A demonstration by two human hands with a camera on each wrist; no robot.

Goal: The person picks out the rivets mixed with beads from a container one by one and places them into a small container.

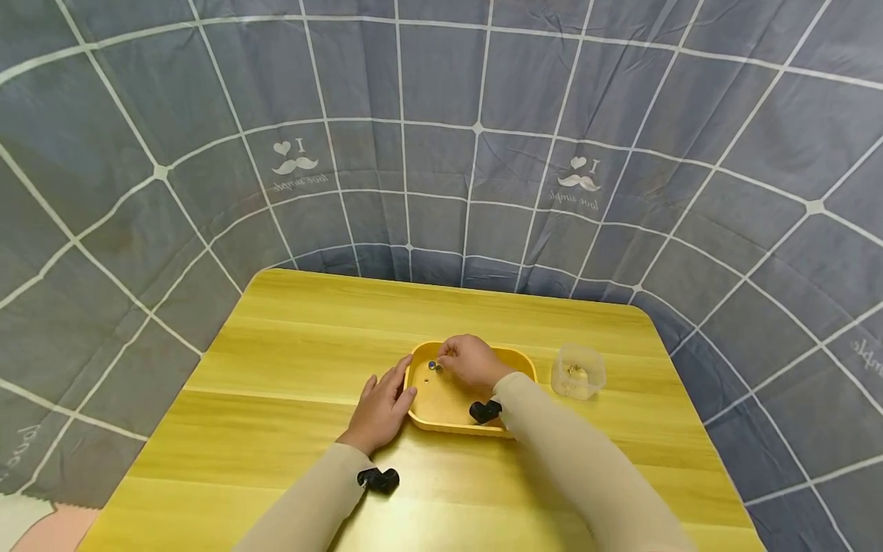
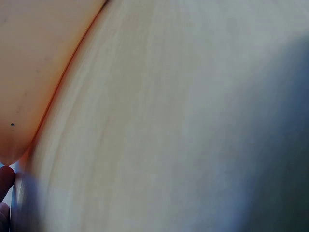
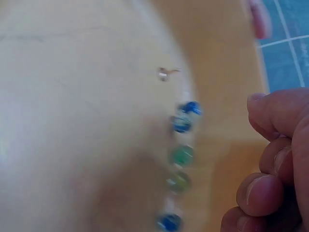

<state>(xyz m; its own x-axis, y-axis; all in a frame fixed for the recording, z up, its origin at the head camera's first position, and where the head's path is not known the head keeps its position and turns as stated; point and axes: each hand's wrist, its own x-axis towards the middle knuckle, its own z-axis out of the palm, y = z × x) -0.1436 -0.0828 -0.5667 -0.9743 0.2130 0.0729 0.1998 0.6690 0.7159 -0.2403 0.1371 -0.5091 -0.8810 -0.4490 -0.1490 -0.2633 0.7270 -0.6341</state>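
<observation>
A yellow tray (image 1: pixel 441 410) lies on the table. My left hand (image 1: pixel 378 406) touches its left rim with fingers extended; one fingertip (image 2: pixel 6 180) appears at the lower left in the left wrist view. Over the tray is my right hand (image 1: pixel 472 362), its fingers curled near the marbles (image 1: pixel 432 366). In the right wrist view nothing shows in the right fingers (image 3: pixel 260 193), though their far sides are hidden. A blue and white marble (image 3: pixel 182 122), a green marble (image 3: pixel 182 155) and several others line the tray's edge. Beside them lies a small metal screw eye (image 3: pixel 163 73).
To the tray's right stands a clear plastic box (image 1: pixel 579 373) with small gold-coloured pieces inside. The yellow wood-grain table (image 1: pixel 297 345) extends around both. A grey checked curtain (image 1: pixel 441 153) hangs behind the table and along its sides.
</observation>
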